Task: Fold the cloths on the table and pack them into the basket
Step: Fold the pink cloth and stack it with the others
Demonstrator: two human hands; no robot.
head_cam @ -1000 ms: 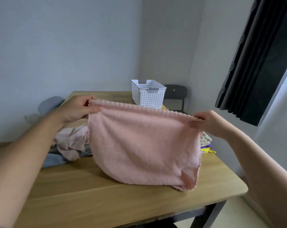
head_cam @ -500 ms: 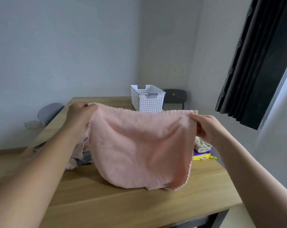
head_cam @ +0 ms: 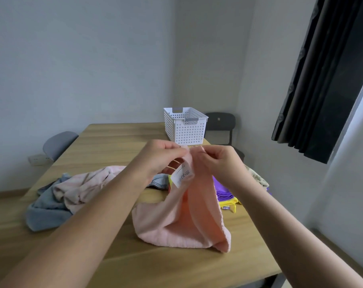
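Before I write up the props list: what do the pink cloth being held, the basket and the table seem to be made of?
Pink cloth: soft terry or microfibre, judging by its fuzzy matte nap and limp drape. Basket: white moulded plastic, smooth, with walls of regular round holes. Table: wood-look top with visible grain and a low sheen; solid wood or laminate cannot be told.

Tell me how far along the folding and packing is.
Done: nothing visibly packed; what shows of the white basket looks empty. In hand: the left hand and right hand pinch the pink cloth's top corners together, making a fold. Left: the blue-and-pink heap and the purple and yellow cloths.
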